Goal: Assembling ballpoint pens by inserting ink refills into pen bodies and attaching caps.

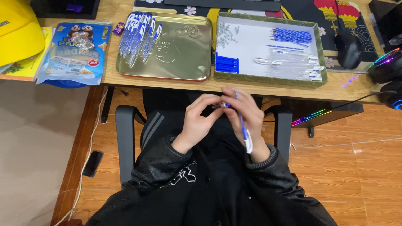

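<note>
Wooden desk edge and tiled floor frame a seated person's lap, where the left hand (200, 121) and right hand (247, 115) pinch a blue-and-white pen (243, 125) between them, fingers closed narrowly (its small tip piece could probably slip and drop to the floor). Just beyond the grip sit a parts box (268, 77) and a gold tray (184, 62); open room lies below.

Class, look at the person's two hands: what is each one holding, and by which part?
The right hand holds a blue and white pen near its upper end; the left hand pinches a small part at that end, too small to identify.
</note>
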